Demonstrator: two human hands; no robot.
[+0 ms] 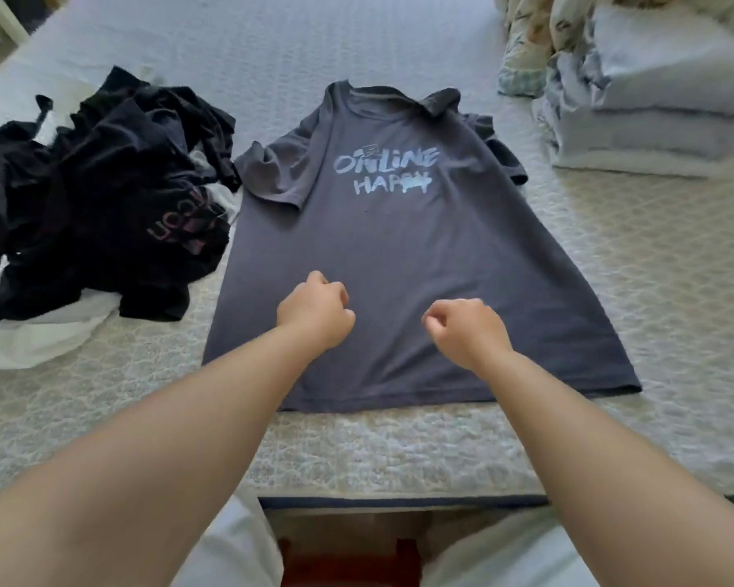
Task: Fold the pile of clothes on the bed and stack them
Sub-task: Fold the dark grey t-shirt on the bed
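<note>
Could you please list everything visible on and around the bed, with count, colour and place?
T-shirt: one, dark grey with pale blue lettering, spread flat face up mid-bed.
Clothes pile: one heap, mostly black with some white, left of the T-shirt.
Bedding stack: one, pale blue, folded, far right.
Quilt: one, cream with a print, bunched behind the bedding stack.
Bed: one, pale patterned cover.
Left hand: one, fingers curled, over the T-shirt's lower part.
Right hand: one, fingers curled, beside it.
</note>
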